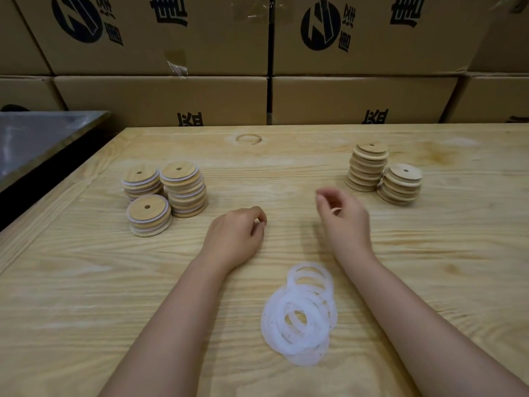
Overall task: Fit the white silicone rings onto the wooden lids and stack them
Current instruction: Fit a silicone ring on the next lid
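A loose pile of white silicone rings [300, 313] lies on the wooden table between my forearms. At the left stand three stacks of wooden lids with white rings on them [163, 196]. At the right stand two stacks of bare wooden lids [383, 174]. My left hand [234, 239] rests on the table with its fingers curled in and nothing visible in it. My right hand [343, 219] hovers a little above the table, blurred, fingers loosely bent and apart, holding nothing that I can see.
The pine table [86, 296] stretches across the view. A grey metal surface [37, 138] borders it at the far left, with a dark gap between. Stacked printed cardboard boxes [257, 53] form a wall right behind the table's far edge.
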Demonstrator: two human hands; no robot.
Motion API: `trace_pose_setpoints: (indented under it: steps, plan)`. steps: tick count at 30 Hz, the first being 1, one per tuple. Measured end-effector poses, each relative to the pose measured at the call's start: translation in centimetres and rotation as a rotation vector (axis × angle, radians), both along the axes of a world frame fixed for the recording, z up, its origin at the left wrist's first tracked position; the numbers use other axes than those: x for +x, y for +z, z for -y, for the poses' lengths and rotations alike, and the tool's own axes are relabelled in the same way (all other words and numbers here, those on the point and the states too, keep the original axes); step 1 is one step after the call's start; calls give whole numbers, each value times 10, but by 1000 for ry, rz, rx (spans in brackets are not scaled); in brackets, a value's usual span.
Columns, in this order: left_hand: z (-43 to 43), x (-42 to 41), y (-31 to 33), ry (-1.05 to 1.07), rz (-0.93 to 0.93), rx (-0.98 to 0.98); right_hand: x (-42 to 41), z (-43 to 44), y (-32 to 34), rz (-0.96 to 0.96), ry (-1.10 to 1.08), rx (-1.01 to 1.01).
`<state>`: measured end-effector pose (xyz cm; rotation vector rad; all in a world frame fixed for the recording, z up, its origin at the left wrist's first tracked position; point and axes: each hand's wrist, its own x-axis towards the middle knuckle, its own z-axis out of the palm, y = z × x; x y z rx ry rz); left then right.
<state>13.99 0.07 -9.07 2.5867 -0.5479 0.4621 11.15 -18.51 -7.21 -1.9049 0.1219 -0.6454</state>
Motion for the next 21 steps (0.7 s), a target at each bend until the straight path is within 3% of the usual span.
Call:
trace_pose_setpoints:
  steps: [3,7,13,21]
  plan:
    - [0,0,2,4,-14,-8,11,33,9,21,-327,-155]
    - [0,-1,3,1,-33,-19,22,75,7,-276,-624,-240]
    - [-1,0,3,-1,-46,-44,34,113,1,-450,-587,-396]
    - [0,-1,3,10,-54,-74,44,129,13,-359,-545,-388]
